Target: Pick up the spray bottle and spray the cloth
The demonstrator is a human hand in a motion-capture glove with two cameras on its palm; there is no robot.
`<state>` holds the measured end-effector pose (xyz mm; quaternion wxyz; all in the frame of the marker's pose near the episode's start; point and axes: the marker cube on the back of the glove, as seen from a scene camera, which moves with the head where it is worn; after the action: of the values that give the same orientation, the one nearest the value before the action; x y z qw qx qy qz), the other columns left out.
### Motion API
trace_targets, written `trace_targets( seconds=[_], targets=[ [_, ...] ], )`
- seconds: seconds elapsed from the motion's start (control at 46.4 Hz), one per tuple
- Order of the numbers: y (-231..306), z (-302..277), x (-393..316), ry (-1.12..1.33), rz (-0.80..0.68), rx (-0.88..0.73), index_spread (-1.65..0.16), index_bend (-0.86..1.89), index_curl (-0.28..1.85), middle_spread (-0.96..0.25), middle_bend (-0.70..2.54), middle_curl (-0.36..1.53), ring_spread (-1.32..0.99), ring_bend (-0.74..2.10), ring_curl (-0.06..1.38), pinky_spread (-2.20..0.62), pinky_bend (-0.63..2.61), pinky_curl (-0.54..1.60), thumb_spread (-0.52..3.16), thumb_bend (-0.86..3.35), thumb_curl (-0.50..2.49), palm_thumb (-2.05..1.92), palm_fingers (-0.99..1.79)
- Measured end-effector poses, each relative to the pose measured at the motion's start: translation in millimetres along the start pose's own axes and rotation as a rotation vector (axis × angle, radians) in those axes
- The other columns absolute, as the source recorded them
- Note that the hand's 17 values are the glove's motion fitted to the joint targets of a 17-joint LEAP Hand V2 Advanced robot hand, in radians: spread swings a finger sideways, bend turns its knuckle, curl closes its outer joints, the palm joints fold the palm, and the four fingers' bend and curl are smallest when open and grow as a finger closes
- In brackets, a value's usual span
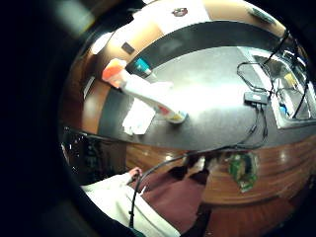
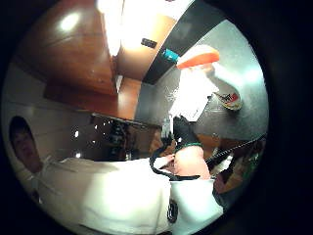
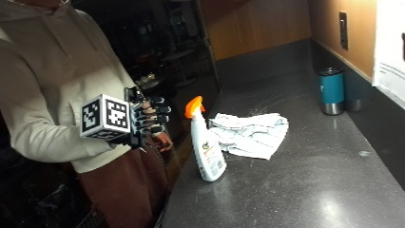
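Nothing done yet: my hand (image 3: 149,122), fingers loosely curled and holding nothing, hangs beside the bench (image 3: 303,190), spray bottle (image 3: 206,147) unlifted, cloth (image 3: 250,134) unsprayed.

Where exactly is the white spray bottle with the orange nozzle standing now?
In the outside view, the white plastic spray bottle with the orange nozzle stands upright near the dark countertop's front edge, beside the crumpled white cloth, untouched by the gloved right hand.
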<state>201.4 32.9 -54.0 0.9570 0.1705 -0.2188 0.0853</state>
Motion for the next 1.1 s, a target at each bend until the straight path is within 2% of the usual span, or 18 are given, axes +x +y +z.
trace_targets(
  seconds=[0.366, 0.538, 0.732, 1.099],
  targets=[
    [-30.9, 24.3, 43.6, -0.127, 0.077, 0.031, -0.38, 0.11, 0.2, 0.0, 0.24, 0.3, 0.0, 0.34, 0.25, 0.17, 0.39, 0.32, 0.96, -0.03, 0.42, 0.68, 0.09],
    [-42.4, 48.6, 58.1, -0.226, 0.177, 0.039, -0.35, 0.11, 0.19, 0.02, 0.24, 0.31, 0.01, 0.36, 0.26, 0.17, 0.41, 0.34, 0.94, -0.03, 0.43, 0.67, 0.05],
    [-53.5, 78.5, 65.6, -0.327, 0.269, -0.035, -0.32, 0.11, 0.18, 0.05, 0.23, 0.32, 0.03, 0.34, 0.26, 0.17, 0.43, 0.34, 0.91, -0.05, 0.41, 0.63, -0.05],
    [-75.0, 124.6, 60.8, -0.359, 0.286, -0.128, -0.32, 0.1, 0.16, 0.06, 0.19, 0.31, 0.05, 0.33, 0.26, 0.16, 0.43, 0.34, 0.87, -0.04, 0.38, 0.58, -0.08]
  ],
)
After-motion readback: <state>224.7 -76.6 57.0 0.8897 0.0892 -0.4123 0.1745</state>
